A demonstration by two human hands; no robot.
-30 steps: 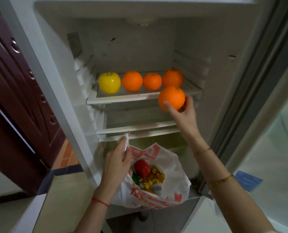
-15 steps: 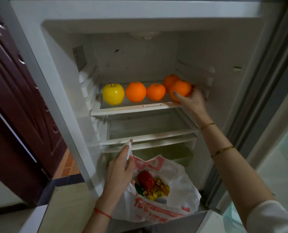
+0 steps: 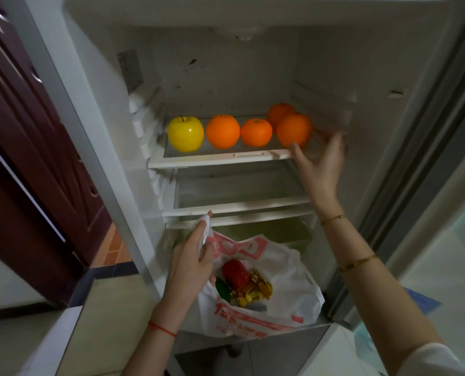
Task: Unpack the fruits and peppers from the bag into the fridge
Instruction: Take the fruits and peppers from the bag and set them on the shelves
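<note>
On the fridge's top shelf (image 3: pixel 220 160) a yellow apple (image 3: pixel 185 134) stands at the left, then several oranges in a row; the rightmost orange (image 3: pixel 293 130) sits at the shelf's front right. My right hand (image 3: pixel 321 164) hovers just right of and below that orange, fingers spread, holding nothing. My left hand (image 3: pixel 192 264) pinches the rim of the white plastic bag with red print (image 3: pixel 285 299), held open below the shelves. Inside it lie a red pepper (image 3: pixel 235 272), a green pepper (image 3: pixel 223 290) partly hidden by my hand, and yellow wrapped pieces (image 3: pixel 253 291).
Two lower shelves (image 3: pixel 239 207) sit under the top one, with a drawer behind the bag. A dark red wooden door (image 3: pixel 22 158) stands to the left of the fridge wall. The fridge's door seal (image 3: pixel 416 158) runs down the right side.
My right hand carried the orange up from below the shelf, set it at the top shelf's front right, and has let go, now drawing back open. The left hand stays on the bag.
</note>
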